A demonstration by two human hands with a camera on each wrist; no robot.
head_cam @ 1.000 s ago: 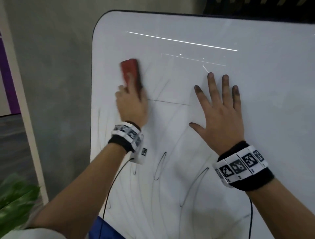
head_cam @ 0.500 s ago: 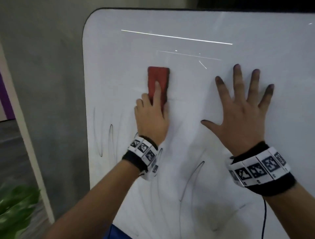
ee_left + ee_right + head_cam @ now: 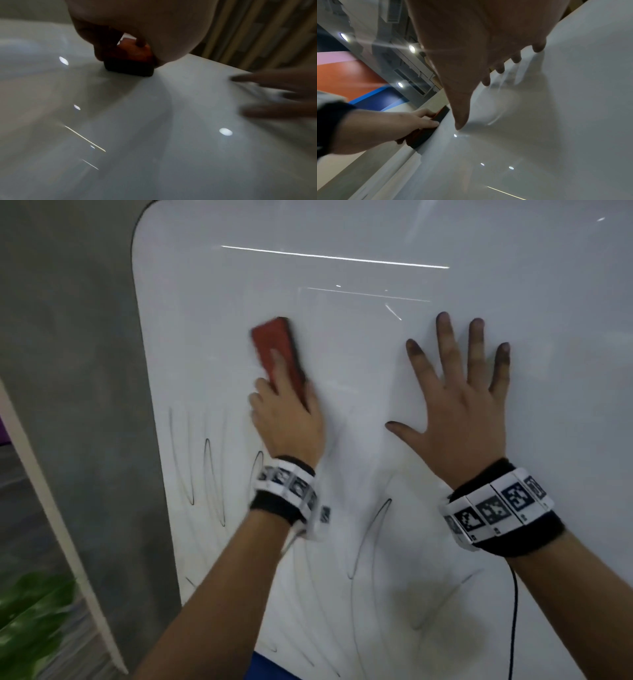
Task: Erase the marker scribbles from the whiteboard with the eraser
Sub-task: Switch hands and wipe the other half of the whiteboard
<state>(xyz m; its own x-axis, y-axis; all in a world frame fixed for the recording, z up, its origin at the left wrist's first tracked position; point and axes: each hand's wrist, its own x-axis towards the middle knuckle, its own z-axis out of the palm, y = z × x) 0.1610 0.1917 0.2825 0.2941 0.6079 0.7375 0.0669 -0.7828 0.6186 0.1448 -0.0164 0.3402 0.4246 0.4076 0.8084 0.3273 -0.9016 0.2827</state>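
A red eraser (image 3: 277,354) with a dark felt base lies flat against the whiteboard (image 3: 342,234), tilted with its top to the left. My left hand (image 3: 287,412) grips its lower end, forefinger laid along its back; the left wrist view shows the eraser (image 3: 132,59) pinched between thumb and fingers. My right hand (image 3: 459,405) presses flat on the board to the eraser's right, fingers spread, tips smudged dark. Thin black marker scribbles (image 3: 212,481) loop across the board's lower part, and another scribble (image 3: 370,535) curves between my wrists. In the right wrist view the eraser (image 3: 426,129) sits left of my thumb.
The whiteboard's rounded left edge (image 3: 144,371) meets a grey wall (image 3: 68,371). A white frame (image 3: 51,491) and green leaves (image 3: 30,611) lie at lower left. A cable (image 3: 513,611) hangs from my right wrist. The board's upper part carries only light reflections.
The left hand has swept the eraser from the board's left to the middle and back a little left, tilting it. The right hand stays flat on the board. The view has shifted.
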